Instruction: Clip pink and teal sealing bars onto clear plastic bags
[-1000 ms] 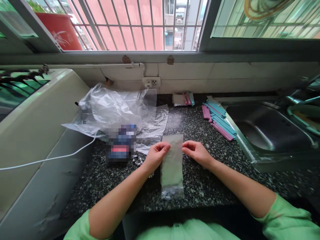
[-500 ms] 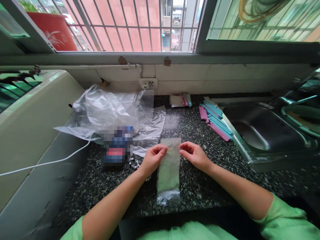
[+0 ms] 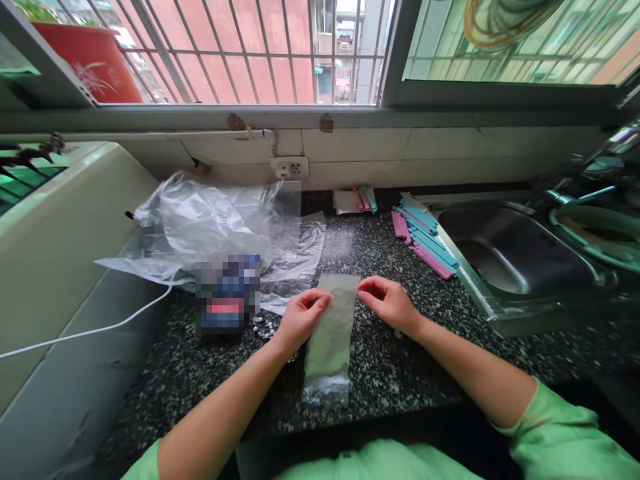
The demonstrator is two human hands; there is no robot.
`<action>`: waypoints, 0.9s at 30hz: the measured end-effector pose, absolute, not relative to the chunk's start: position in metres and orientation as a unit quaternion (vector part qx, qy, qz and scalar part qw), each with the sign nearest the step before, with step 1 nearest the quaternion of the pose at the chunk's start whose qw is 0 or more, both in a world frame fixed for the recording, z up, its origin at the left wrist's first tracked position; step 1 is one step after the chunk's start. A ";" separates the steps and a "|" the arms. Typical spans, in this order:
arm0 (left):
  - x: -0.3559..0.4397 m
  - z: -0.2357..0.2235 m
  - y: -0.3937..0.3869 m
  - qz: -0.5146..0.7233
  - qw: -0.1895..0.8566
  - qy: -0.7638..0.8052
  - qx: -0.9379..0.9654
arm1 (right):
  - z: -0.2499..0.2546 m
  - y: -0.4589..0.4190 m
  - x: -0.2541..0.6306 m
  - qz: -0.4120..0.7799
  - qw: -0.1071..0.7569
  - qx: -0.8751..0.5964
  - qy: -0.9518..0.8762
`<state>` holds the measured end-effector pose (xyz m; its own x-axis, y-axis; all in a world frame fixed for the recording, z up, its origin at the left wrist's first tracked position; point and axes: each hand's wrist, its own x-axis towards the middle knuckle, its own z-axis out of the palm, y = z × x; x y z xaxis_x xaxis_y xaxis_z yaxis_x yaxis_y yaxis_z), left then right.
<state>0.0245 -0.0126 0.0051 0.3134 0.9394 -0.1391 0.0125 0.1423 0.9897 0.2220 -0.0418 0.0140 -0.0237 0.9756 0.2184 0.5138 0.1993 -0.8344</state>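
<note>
A narrow clear plastic bag (image 3: 330, 333) lies lengthwise on the speckled black counter (image 3: 400, 373), with small shiny bits gathered at its near end. My left hand (image 3: 300, 317) pinches the bag's left edge near the top. My right hand (image 3: 387, 303) pinches the right edge near the top corner. Both hands have fingers curled closed on the film.
Crumpled clear plastic sheeting (image 3: 215, 220) and a blurred dark box (image 3: 227, 293) lie at the left. Small beads (image 3: 263, 327) sit beside the box. Pink and blue strips (image 3: 423, 237) lie by the steel sink (image 3: 510, 253). A white cable (image 3: 100, 327) crosses the beige appliance (image 3: 55, 260) at the left.
The view has drifted, so the scene sits a little further left. Both hands keep their pinch on the bag's top; the bag now lies slightly slanted.
</note>
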 end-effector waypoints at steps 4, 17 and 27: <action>0.022 0.005 -0.012 0.405 0.609 0.436 0.524 | 0.033 -0.036 0.270 0.031 0.275 -0.673 -0.686; 0.022 0.009 -0.015 0.410 0.649 0.422 0.482 | 0.018 -0.051 0.347 -0.138 0.023 -0.805 -0.577; 0.022 0.005 -0.014 0.439 0.630 0.407 0.496 | 0.015 -0.050 0.340 -0.118 0.018 -0.824 -0.554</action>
<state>0.0220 -0.0139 0.0048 0.2841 0.9557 -0.0777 -0.1486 0.1239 0.9811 0.3402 -0.0500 0.0147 0.3588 0.9084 0.2144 0.9167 -0.3862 0.1021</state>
